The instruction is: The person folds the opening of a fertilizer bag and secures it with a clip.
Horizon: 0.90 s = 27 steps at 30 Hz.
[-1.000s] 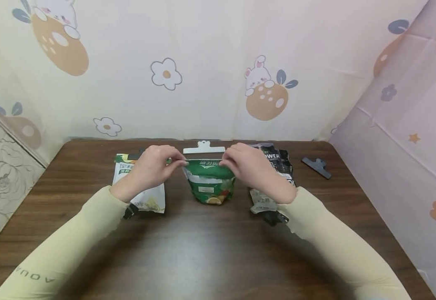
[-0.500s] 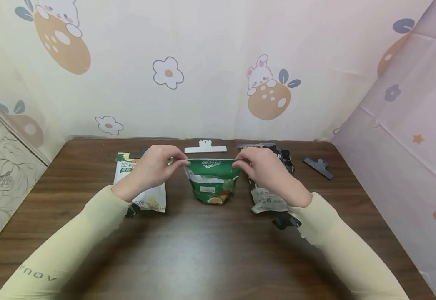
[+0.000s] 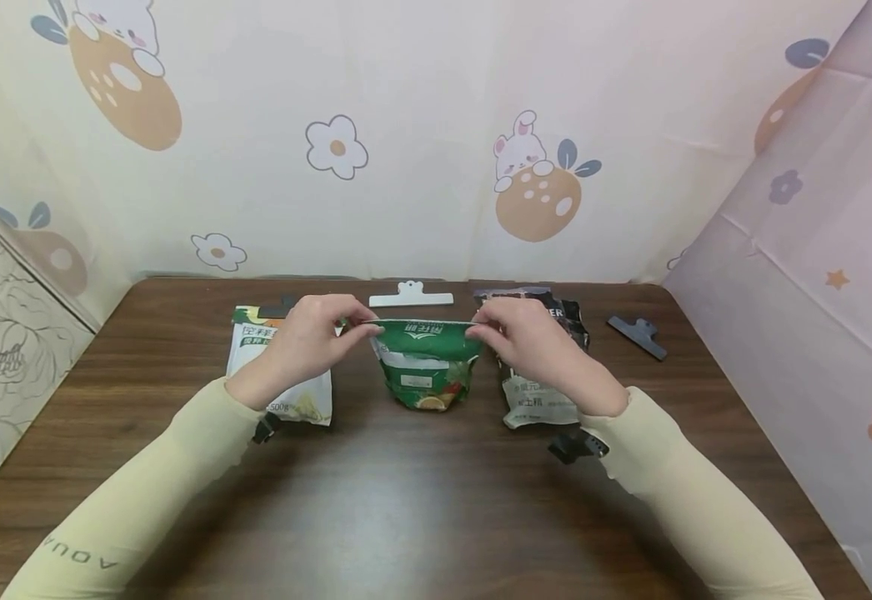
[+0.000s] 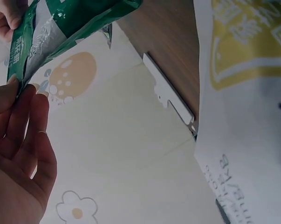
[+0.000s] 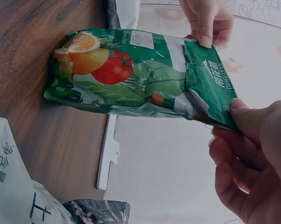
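Observation:
A green bag [image 3: 430, 375] with fruit and vegetable pictures stands mid-table, its top folded over. The left hand [image 3: 314, 340] pinches the left end of that fold between thumb and fingers. At the right end, the right hand [image 3: 529, 343] pinches the same edge. In the right wrist view the bag [image 5: 126, 74] shows oranges and a tomato on its front, with the right hand [image 5: 257, 158] at the near corner of the top. The left wrist view shows the left hand [image 4: 23, 149] gripping the other corner of the bag [image 4: 79, 18].
Behind the green bag lies a white clip [image 3: 410, 295]. A white bag [image 3: 308, 398] with a dark clip at its top lies left, partly under the left hand. A black and grey bag [image 3: 537, 403] lies right, and a dark clip [image 3: 637, 335] sits at the far right.
The right hand has shifted right along the green bag's top edge to its corner, and the folded top is now exposed across a wider span. The left hand has barely moved.

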Motion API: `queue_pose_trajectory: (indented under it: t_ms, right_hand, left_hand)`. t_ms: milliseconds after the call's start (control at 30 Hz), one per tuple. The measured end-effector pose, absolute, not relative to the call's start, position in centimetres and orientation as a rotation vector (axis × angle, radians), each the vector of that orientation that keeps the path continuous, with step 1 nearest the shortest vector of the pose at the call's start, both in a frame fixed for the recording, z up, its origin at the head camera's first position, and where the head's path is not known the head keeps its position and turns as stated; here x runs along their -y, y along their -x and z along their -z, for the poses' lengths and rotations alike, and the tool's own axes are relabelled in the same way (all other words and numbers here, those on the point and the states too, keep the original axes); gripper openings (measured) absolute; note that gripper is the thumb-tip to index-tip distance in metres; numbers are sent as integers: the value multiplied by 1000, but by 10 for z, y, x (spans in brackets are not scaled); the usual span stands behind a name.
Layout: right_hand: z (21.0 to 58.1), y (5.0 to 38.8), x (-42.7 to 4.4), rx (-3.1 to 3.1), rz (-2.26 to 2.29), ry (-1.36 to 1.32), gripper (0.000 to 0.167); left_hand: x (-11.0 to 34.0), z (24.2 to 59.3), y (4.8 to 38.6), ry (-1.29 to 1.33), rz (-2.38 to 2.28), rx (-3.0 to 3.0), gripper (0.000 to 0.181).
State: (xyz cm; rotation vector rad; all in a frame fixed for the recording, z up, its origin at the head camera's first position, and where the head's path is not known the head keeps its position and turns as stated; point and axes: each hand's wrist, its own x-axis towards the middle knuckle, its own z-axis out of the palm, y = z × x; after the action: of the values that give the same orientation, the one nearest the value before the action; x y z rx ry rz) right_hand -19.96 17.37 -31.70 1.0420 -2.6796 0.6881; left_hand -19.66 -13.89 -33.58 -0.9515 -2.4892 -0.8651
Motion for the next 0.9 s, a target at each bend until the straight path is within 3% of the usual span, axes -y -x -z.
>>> queue_pose_trajectory:
  t_ms: [467, 900]
  right_hand:
    - [305, 212, -199, 2723, -832, -1172, 11]
    - [305, 247, -198, 2818, -1117, -946, 20]
  left_hand:
    - [136, 337, 198, 998, 822, 2454, 12]
    - [138, 338, 196, 1004, 840, 2431, 13]
